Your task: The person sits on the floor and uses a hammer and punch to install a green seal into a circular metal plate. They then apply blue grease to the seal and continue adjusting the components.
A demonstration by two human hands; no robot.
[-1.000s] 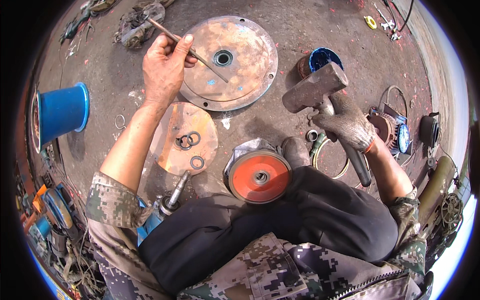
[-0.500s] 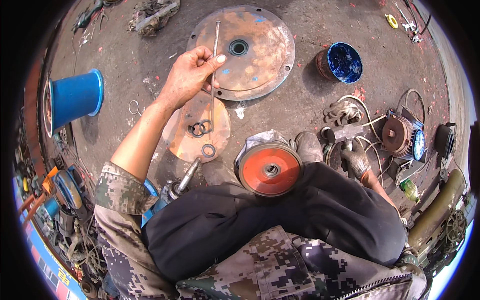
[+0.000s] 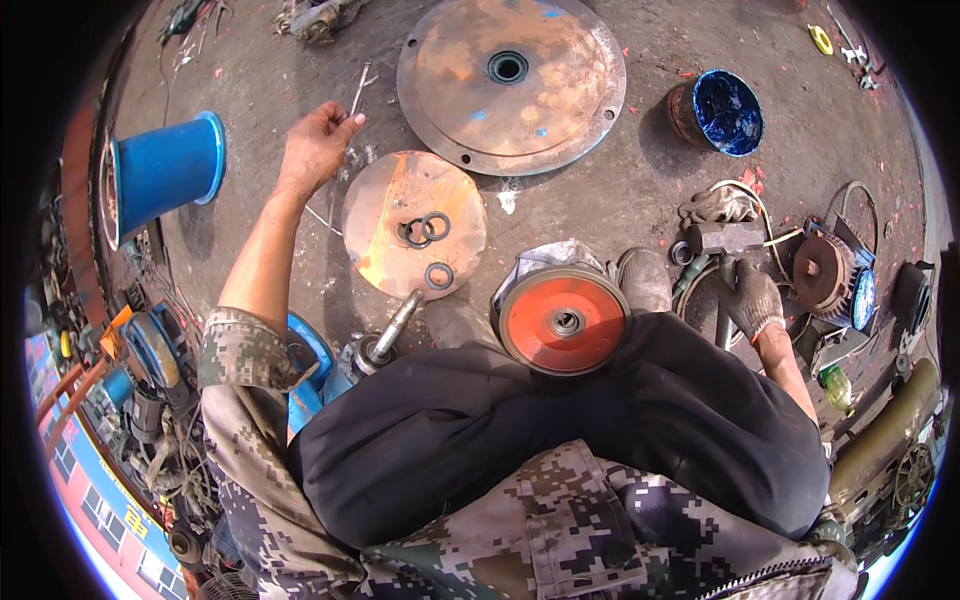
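Observation:
My bare left hand (image 3: pixel 318 145) is closed around a thin metal rod (image 3: pixel 360 88) with a small head; its upper part sticks out above the fingers and its lower part is hidden. My right hand (image 3: pixel 752 297), in a grey work glove, lies closed over a hammer's handle, just below the heavy hammer head (image 3: pixel 727 237). Between my knees rests a red round wheel (image 3: pixel 563 322) with a bearing in its centre. To the left of it, several dark rings (image 3: pixel 438 275) lie on a rusty round plate (image 3: pixel 375 215).
A large flanged disc (image 3: pixel 450 80) lies ahead, with a blue-stained paint can (image 3: pixel 728 112) to its right. A blue flanged cylinder (image 3: pixel 170 175) is at left, a shaft (image 3: pixel 400 325) by my left knee. Right of the hammer are a motor (image 3: pixel 825 270) and a loose glove (image 3: pixel 720 203).
My left hand has carried the rod leftward, away from the plates. My right hand has shifted up the hammer's handle toward its head, and the hammer has turned. The view has shifted slightly.

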